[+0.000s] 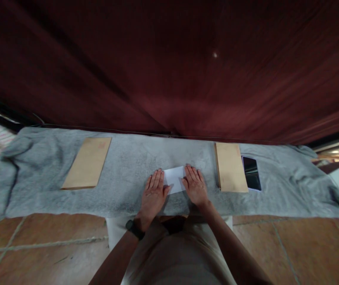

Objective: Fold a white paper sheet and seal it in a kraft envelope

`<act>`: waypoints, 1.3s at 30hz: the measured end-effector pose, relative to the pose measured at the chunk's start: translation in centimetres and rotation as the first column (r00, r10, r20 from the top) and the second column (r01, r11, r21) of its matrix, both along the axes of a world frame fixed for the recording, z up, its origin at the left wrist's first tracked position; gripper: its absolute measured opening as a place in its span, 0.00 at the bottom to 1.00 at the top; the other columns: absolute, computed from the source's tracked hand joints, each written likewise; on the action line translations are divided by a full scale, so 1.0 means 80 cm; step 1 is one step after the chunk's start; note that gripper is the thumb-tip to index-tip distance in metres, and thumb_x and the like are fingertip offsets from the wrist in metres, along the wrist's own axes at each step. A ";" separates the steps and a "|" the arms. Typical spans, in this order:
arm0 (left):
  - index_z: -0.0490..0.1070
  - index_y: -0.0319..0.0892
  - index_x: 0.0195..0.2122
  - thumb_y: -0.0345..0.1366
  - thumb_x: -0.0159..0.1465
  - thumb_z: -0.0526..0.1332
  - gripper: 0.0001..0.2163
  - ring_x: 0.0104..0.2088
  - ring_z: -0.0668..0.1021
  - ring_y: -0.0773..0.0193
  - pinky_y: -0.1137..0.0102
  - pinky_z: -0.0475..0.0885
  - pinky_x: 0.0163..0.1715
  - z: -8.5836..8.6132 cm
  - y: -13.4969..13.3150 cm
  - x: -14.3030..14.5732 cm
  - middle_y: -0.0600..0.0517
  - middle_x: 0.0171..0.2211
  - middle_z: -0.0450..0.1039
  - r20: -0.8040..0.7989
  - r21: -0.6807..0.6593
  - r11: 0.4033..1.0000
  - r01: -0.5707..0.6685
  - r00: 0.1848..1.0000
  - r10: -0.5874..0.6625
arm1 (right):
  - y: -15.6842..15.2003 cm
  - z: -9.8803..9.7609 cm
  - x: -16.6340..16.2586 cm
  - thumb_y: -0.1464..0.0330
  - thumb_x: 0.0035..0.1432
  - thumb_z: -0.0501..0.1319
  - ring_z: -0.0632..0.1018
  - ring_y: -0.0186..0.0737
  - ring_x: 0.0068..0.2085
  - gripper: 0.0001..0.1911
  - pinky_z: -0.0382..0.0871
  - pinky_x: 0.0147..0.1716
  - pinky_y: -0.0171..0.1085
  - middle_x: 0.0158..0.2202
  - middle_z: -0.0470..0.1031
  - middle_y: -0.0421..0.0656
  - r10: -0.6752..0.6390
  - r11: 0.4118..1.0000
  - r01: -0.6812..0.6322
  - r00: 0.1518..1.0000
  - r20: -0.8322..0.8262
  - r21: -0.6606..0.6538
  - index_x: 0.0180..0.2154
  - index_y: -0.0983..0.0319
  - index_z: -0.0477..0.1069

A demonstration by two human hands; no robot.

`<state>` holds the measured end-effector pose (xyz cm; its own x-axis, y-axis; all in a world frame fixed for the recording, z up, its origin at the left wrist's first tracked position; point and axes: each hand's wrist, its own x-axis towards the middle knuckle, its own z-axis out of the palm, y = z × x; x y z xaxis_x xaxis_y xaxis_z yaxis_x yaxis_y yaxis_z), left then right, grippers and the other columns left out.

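Both hands flat, palms down, fingers extended and pointing away from the body. Left hand (154,193) presses on the left edge of a small white folded sheet of paper (174,179); right hand (195,185) covers its right edge. Neither hand grips anything; the 2 hands lie apart, with the paper showing between them. A dark watch band (134,228) sits on the left wrist.

The paper lies on a grey felt-like cloth (127,174) spread across the floor, roughly at the cloth's middle, directly ahead of the person's knees.

Further out on the same cloth: 1 flat tan rectangular envelope (88,163) well to the left of the hands, and a thicker stack of tan envelopes (231,167) near the right hand. A dark-screened phone (251,173) lies just beside that stack, on its right, touching or nearly so.

Behind the cloth hangs a dark red curtain (169,67). Nearer the body, brown floor tiles (38,245) with pale grout lines.
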<state>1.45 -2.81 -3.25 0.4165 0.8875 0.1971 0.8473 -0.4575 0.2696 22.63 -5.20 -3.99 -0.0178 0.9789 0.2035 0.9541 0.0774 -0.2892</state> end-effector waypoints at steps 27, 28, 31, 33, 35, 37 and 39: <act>0.68 0.44 0.62 0.40 0.61 0.65 0.27 0.43 0.82 0.57 0.63 0.78 0.43 -0.002 0.014 0.006 0.46 0.46 0.79 0.680 -0.650 0.758 -0.050 0.407 0.610 | -0.001 -0.002 -0.003 0.64 0.74 0.50 0.63 0.52 0.71 0.28 0.54 0.70 0.56 0.71 0.60 0.51 0.000 0.999 -0.002 1.000 0.024 0.052 0.71 0.64 0.56; 0.69 0.44 0.61 0.40 0.59 0.66 0.27 0.40 0.82 0.58 0.64 0.78 0.41 0.000 0.015 0.007 0.47 0.43 0.80 0.678 -0.670 0.742 -0.032 0.382 0.628 | -0.001 -0.002 -0.004 0.64 0.74 0.50 0.63 0.52 0.71 0.28 0.54 0.70 0.56 0.71 0.60 0.51 0.001 0.998 -0.002 1.000 0.024 0.056 0.71 0.64 0.56; 0.73 0.42 0.55 0.40 0.55 0.67 0.25 0.33 0.80 0.59 0.66 0.76 0.34 0.007 0.015 0.011 0.51 0.34 0.79 0.665 -0.717 0.695 0.051 0.349 0.661 | -0.002 -0.003 -0.005 0.64 0.74 0.49 0.63 0.52 0.71 0.28 0.54 0.70 0.56 0.70 0.62 0.52 -0.003 0.997 0.003 1.000 0.006 0.079 0.71 0.64 0.56; 0.75 0.41 0.49 0.41 0.53 0.68 0.22 0.30 0.79 0.60 0.68 0.73 0.31 0.015 0.014 0.014 0.52 0.31 0.78 0.653 -0.740 0.665 0.100 0.344 0.675 | -0.002 -0.004 -0.004 0.64 0.74 0.49 0.64 0.51 0.71 0.28 0.54 0.70 0.57 0.70 0.63 0.52 -0.002 0.995 0.005 1.000 -0.025 0.098 0.71 0.63 0.57; 0.76 0.40 0.44 0.41 0.52 0.68 0.19 0.28 0.78 0.62 0.70 0.71 0.28 0.024 0.013 0.014 0.53 0.29 0.77 0.640 -0.761 0.634 0.137 0.321 0.698 | -0.003 -0.005 0.000 0.64 0.75 0.48 0.65 0.49 0.70 0.26 0.54 0.70 0.57 0.69 0.65 0.51 0.014 0.994 -0.005 0.996 -0.086 0.109 0.70 0.62 0.59; 0.76 0.40 0.42 0.41 0.50 0.70 0.19 0.28 0.77 0.63 0.71 0.70 0.26 0.034 0.012 0.012 0.53 0.29 0.77 0.621 -0.783 0.597 0.174 0.268 0.736 | -0.005 -0.006 0.007 0.64 0.75 0.47 0.67 0.47 0.69 0.25 0.56 0.70 0.56 0.67 0.68 0.50 0.041 0.993 -0.019 0.980 -0.196 0.115 0.68 0.61 0.62; 0.76 0.40 0.42 0.40 0.48 0.71 0.20 0.29 0.78 0.63 0.72 0.70 0.26 0.044 0.012 0.006 0.53 0.31 0.78 0.592 -0.804 0.556 0.210 0.205 0.780 | -0.008 -0.007 0.016 0.64 0.74 0.47 0.70 0.46 0.67 0.24 0.62 0.68 0.54 0.65 0.71 0.49 0.050 0.992 -0.004 0.930 -0.364 0.127 0.66 0.60 0.65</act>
